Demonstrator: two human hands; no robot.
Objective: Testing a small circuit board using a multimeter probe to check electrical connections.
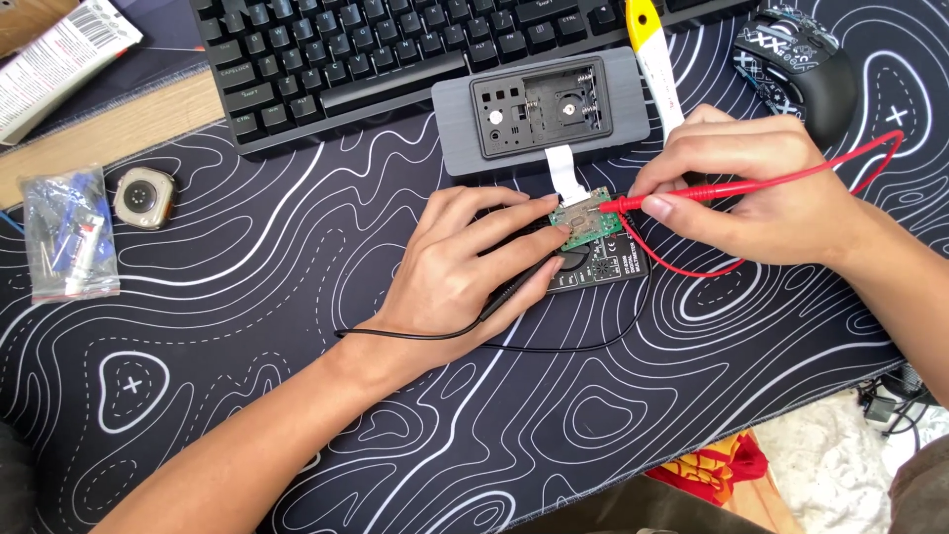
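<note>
Just below the grey case (pixel 541 111), at the end of its white ribbon cable (pixel 565 174), we see a small green circuit board (pixel 587 220) resting on top of a black meter (pixel 603 265). Our left hand (pixel 465 272) comes at the board from the left, fingertips pressing on its left edge, and it grips a black probe (pixel 521 280) between thumb and fingers; the probe's tip is hidden under the fingers. Our right hand (pixel 753 183) comes from the right of the board, fingers pinched tight around a red probe (pixel 664 198) whose tip touches the board's right edge. A red wire (pixel 870 150) loops from that probe out to the right and back under the hand toward the meter. A black wire (pixel 415 336) trails left from the other probe and curves back beneath the meter.

Above the case lies a black keyboard (pixel 376 59). To the right of the case we see a yellow and white tool (pixel 652 54), and beyond it a black mouse with white patterns (pixel 799 64). Far left of the case sit a small square watch body (pixel 144 196) and a clear bag of small parts (pixel 67 232). Everything rests on a black desk mat with white wavy lines (pixel 257 326).
</note>
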